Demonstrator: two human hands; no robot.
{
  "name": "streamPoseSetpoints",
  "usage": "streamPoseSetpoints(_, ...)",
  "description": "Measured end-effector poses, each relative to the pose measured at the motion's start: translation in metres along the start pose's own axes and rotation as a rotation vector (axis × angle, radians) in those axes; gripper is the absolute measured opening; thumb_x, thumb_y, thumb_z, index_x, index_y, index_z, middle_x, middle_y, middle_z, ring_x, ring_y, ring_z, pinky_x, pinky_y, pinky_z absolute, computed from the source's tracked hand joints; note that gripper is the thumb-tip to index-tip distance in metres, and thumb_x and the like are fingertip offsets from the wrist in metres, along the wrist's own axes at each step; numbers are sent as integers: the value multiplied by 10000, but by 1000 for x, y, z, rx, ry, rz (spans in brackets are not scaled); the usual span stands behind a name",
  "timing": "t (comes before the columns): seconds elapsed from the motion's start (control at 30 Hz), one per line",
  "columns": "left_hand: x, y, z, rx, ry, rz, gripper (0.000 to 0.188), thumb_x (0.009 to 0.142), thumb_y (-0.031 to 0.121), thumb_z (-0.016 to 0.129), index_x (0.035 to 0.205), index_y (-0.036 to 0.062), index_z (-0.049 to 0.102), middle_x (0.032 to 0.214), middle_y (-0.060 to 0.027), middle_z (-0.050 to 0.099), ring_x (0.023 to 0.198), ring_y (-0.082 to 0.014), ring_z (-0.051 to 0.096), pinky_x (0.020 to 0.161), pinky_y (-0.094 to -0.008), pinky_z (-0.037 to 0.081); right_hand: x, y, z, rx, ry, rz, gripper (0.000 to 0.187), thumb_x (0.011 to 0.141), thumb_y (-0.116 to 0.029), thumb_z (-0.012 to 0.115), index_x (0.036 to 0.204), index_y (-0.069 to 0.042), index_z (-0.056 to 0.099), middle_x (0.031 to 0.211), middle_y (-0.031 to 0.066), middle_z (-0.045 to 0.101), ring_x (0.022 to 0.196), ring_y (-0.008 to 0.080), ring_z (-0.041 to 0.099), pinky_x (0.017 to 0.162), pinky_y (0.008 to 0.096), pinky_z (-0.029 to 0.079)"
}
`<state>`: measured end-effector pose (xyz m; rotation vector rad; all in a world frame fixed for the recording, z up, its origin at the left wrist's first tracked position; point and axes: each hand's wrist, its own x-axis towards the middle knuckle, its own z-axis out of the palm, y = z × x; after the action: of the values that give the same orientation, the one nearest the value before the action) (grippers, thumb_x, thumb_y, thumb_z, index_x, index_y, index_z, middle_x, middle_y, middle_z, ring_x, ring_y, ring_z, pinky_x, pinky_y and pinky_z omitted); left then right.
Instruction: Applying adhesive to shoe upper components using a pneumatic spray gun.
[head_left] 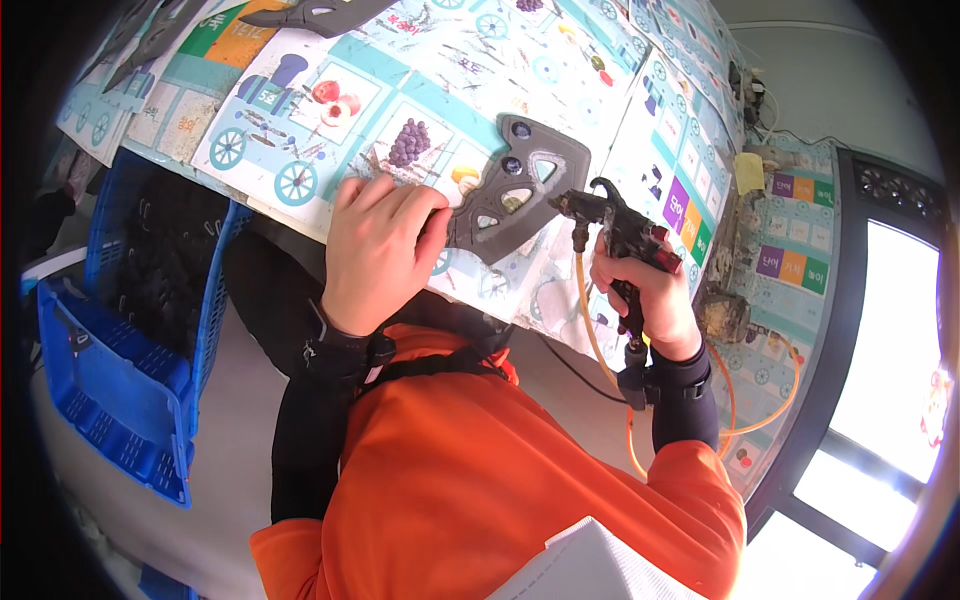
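Note:
A flat dark grey part with cut-out openings and two round dark spots [530, 215] lies over the near edge of the paper-covered table [330, 215]. My left hand [385, 250] is closed at the part's left end, its fingers curled and the thumb along the edge; the fingertips' exact grip is hidden. In my right hand [650, 300] is a black spray gun [622, 228], held by its handle. Its nozzle points left, just right of the grey part. An orange hose [587, 320] runs down from the gun's front.
More dark grey parts [320, 15] lie at the table's far side and far left. A blue crate [208, 310] holding dark pieces stands below left, beside another blue plastic container [120, 375]. Orange hose loops [795, 370] hang at right, near a dark-framed glazed door [800, 450].

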<state>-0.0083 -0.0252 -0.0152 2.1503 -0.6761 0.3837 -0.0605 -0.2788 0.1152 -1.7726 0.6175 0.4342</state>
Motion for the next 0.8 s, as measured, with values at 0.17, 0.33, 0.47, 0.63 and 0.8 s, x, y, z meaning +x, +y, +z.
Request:
streamPoseSetpoints(0.17,0,0,-1,2,11,-2,100,836,92,702,867,111,609,760,-1,624,738,-213,549,734,-372,359,1,-5,6,-32,-13,34,92,829,-48,582,894,16,573,679,56,555,465,75,419,461,236,308)
streamPoseSetpoints(0.33,-1,0,-2,-1,-22,-9,104,818,75,723,870,102,637,800,4,654,726,-217,555,732,-363,364,2,-9,14,-29,-116,-30,78,840,-47,583,887,15,572,679,51,555,465,72,419,472,238,312)
streamPoseSetpoints(0.47,-1,0,-2,-4,4,-16,102,818,77,722,865,101,635,795,2,650,723,-219,552,731,-364,364,1,-9,17,-61,-121,15,69,841,-53,584,867,10,577,673,44,555,463,73,423,478,237,312)
streamPoseSetpoints(0.63,-1,-1,0,4,-13,1,111,826,87,703,861,114,601,735,2,608,735,-212,544,735,-370,357,-2,-5,16,16,-177,43,154,806,-29,622,958,-9,620,673,18,570,458,68,444,426,232,305)
streamPoseSetpoints(0.8,-2,-1,0,-4,5,-7,110,826,84,702,861,115,603,729,3,605,729,-211,543,733,-368,357,-11,0,12,-10,-201,59,146,810,-23,614,955,-6,623,680,17,571,459,67,448,422,230,307)
